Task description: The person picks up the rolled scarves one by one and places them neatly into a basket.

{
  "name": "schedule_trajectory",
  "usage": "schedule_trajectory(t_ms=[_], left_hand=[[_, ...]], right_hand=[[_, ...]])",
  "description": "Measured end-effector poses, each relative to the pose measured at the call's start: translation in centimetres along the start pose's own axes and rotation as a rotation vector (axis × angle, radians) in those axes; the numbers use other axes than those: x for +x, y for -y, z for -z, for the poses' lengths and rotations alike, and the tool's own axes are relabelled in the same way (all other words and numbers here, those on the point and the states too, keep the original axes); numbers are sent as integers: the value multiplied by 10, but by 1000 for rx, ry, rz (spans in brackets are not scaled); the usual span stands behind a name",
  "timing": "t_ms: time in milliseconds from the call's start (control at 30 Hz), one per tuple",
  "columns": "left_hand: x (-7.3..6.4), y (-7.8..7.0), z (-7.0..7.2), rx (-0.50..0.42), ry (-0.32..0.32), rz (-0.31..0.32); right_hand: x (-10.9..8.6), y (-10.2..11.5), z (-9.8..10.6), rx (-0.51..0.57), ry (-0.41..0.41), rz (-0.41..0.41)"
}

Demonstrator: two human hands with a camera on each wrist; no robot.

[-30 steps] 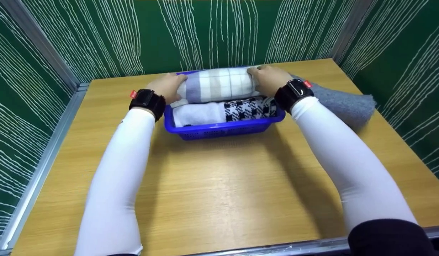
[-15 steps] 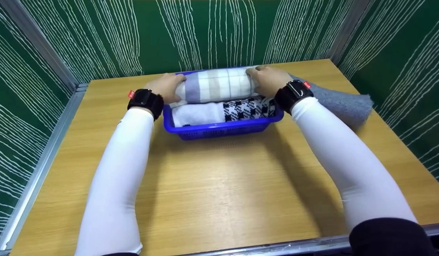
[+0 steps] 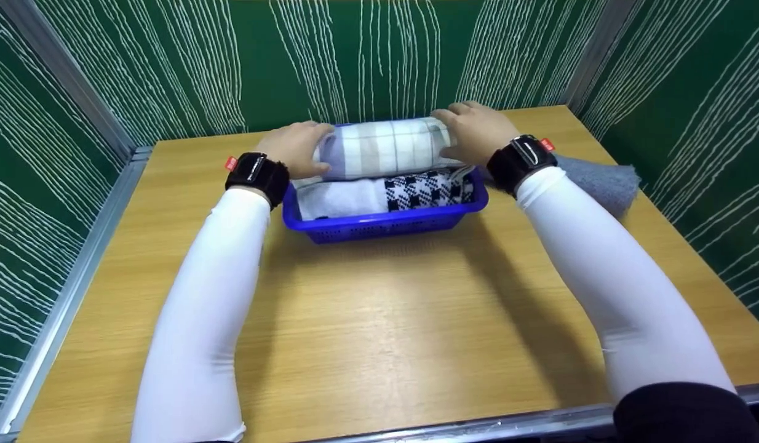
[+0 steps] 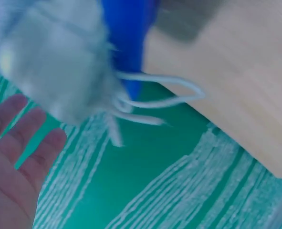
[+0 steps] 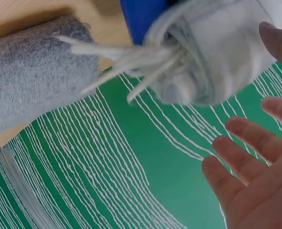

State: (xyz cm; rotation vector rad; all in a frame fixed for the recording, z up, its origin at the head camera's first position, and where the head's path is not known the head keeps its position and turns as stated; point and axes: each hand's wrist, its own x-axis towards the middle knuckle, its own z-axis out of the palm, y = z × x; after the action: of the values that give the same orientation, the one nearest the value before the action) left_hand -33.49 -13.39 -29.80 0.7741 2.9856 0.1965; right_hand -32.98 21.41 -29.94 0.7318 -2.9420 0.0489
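A rolled plaid scarf (image 3: 385,147), white with beige and purple-grey bands, lies in the back of a blue plastic basket (image 3: 379,223). In front of it in the basket lies a roll that is white on the left and black-and-white houndstooth (image 3: 425,189) on the right. My left hand (image 3: 296,147) is at the scarf's left end with fingers extended. My right hand (image 3: 481,132) spreads its fingers at the right end. Both wrist views show gaps between fingers and scarf; tassels (image 5: 126,55) hang from its ends.
A grey fuzzy roll (image 3: 601,181) lies on the wooden table (image 3: 379,320) right of the basket, partly behind my right wrist. Green walls (image 3: 392,61) with white lines enclose the back and sides. A metal edge (image 3: 508,424) runs along the front.
Both hands have loosened from the plaid scarf. The right hand has lifted and shifted slightly right, its fingers spreading; the left fingers have straightened. The scarf stays in the basket.
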Motion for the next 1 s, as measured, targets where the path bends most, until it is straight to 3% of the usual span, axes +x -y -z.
schedule_trajectory(t_ms=[233,500,767,1000], left_hand=[[3,-19,1,70,-53,-28],[-1,-28,-2,62,-118,-30],[-7,-37,-14,94,-131,-37],[-12,-44,-19,95,-121,-37]], right_hand=[[-12,-8,7,35,-44,-21],[-27,-20,10,59,-70,-59],[-43,-23,6,43,-160,-26],[-55,-29,3,61,-181,-49]])
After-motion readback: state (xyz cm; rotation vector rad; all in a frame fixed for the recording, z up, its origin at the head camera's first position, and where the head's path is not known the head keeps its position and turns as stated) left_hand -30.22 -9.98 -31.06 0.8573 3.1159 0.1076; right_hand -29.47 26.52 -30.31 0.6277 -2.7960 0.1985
